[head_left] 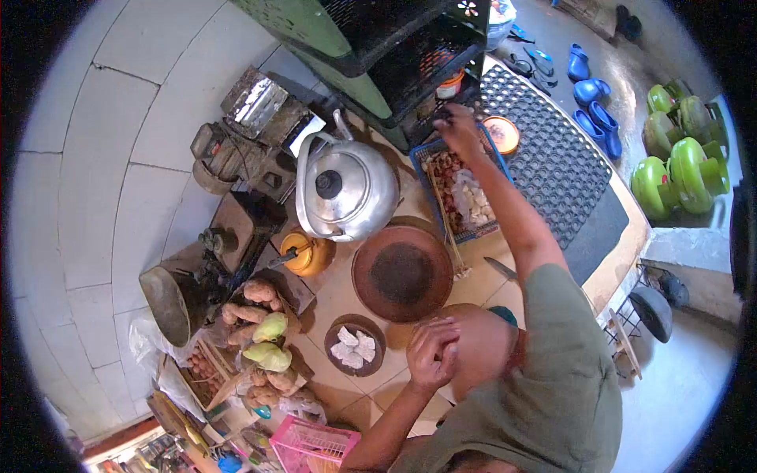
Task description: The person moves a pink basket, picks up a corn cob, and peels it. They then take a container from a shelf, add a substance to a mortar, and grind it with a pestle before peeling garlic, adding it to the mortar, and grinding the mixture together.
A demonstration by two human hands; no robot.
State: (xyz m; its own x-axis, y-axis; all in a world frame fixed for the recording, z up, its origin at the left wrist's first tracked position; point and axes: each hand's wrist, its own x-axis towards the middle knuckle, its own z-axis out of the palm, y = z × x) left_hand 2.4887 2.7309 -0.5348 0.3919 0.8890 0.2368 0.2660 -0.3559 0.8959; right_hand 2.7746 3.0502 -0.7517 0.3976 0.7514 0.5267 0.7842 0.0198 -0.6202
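Blue basket (426, 169): our right hand (461, 130) at its far rim, fingers pinched; we cannot tell on what.
Left hand (432, 353): curled, contents hidden, near white-pieces dish (355, 347).

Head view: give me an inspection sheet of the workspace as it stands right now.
Surface: tiled counter, crowded.
Job's things: blue basket of food; brown bowl.
Clutter: kettle, round griddle, orange pot, plate of white pieces, roots.
Hands: right hand over the basket's far end; left hand curled at the bowl; grips unclear.
Cables: nothing seen.
Surroundings: green gas cylinders, blue sandals, rubber mat.
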